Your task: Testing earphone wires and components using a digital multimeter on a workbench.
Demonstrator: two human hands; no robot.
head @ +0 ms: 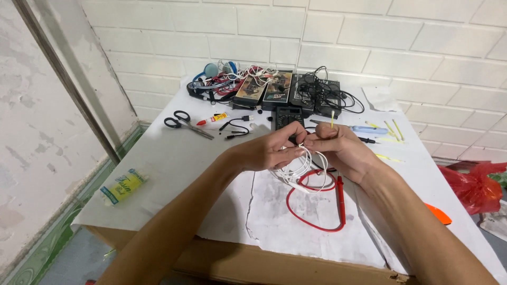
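Note:
My left hand and my right hand meet above the middle of a white-covered table. Both pinch a thin white cable whose loops hang below my fingers. A short yellow stick pokes up from the fingers of my right hand. Under the hands lies a red test lead with a red probe. A black multimeter sits just beyond my hands, partly hidden by them.
Black-handled scissors and a small glue tube lie at the left. A tangle of cables and earphones and dark boxes sit at the back. A yellow-green packet rests near the left edge. A red plastic bag is at the right.

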